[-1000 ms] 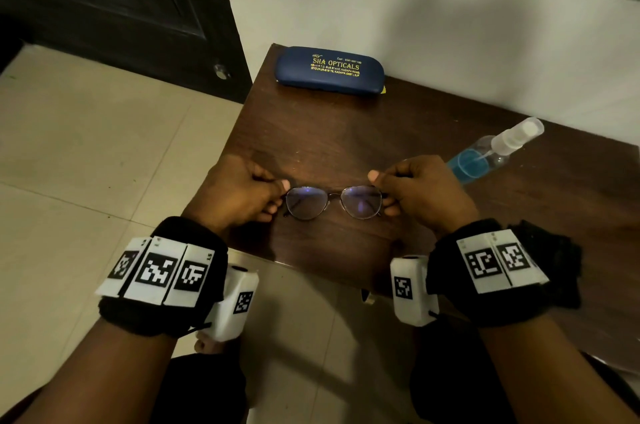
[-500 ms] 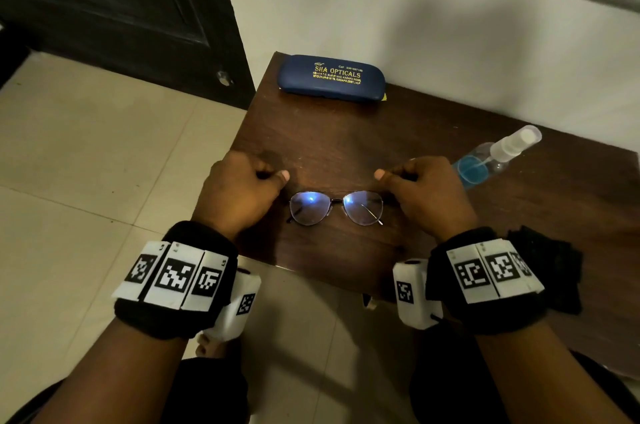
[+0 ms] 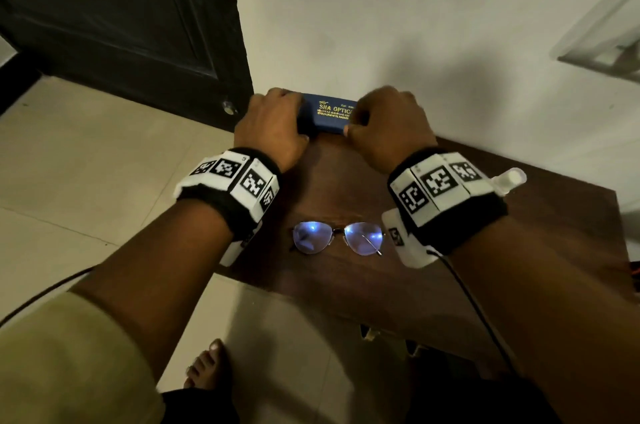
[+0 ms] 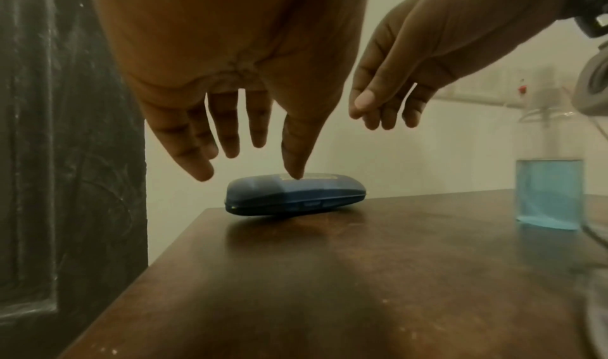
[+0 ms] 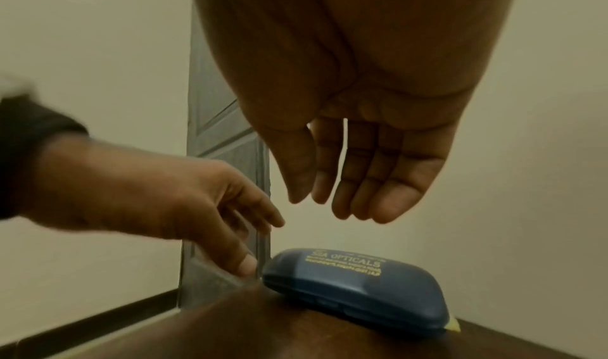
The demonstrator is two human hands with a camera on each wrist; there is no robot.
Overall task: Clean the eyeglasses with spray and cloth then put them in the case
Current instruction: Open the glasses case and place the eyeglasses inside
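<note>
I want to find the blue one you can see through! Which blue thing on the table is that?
The spray bottle at the table's right side: it is clear, with blue liquid inside. The blue case by the wall is solid, with gold letters.

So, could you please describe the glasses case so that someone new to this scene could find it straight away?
Start at the dark wooden table against the pale wall. At its far corner, beside the dark door, lies the glasses case, shut, with both open hands reaching over it. It is the only navy oblong there, with gold "SHA OPTICALS" lettering on its lid.
</note>
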